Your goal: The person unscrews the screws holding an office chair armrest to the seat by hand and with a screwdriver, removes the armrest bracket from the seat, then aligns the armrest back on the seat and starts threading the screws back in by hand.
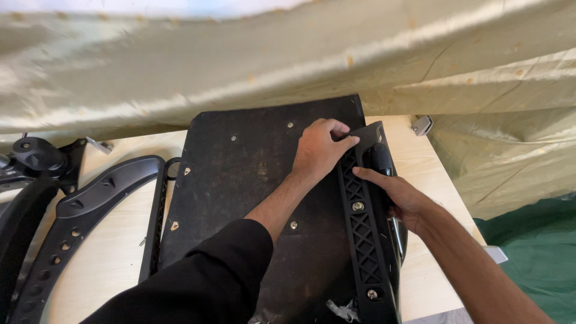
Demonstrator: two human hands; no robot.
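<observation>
Black, scuffed and dusty, the seat board (240, 180) lies flat across the pale wooden table (114, 252), underside up, with small screws and metal inserts dotted over it. Along its right edge sits a black plastic bracket (363, 234) with a lattice of crossed ribs, and two bolt heads show in it, one mid-way and one near the bottom end.

From the head camera, the left hand (318, 150), coming out of a black sleeve (204, 282), rests on the top end of the bracket, its fingers curled over the corner and pressing there. The right hand (403, 201) lies along the bracket's outer side, fingers stretched forward and touching a rounded black knob (379, 157) near the top; whether it grips a thin metal rod (397, 235) just below the palm, I cannot tell.

Edges now: the board's far edge tucks right under a hanging fold of pale gold cloth (240, 66), so there is no room beyond it. To the right, only a narrow strip of bare table shows beside the bracket before the table edge, with a small grey fitting (422, 125) near the far corner. To the left, a curved black armrest frame (90, 210) with a row of holes lies just beside the board, and a dark wheel-like part (36, 153) sits further out. A torn scrap (343, 310) lies at the board's near edge.
</observation>
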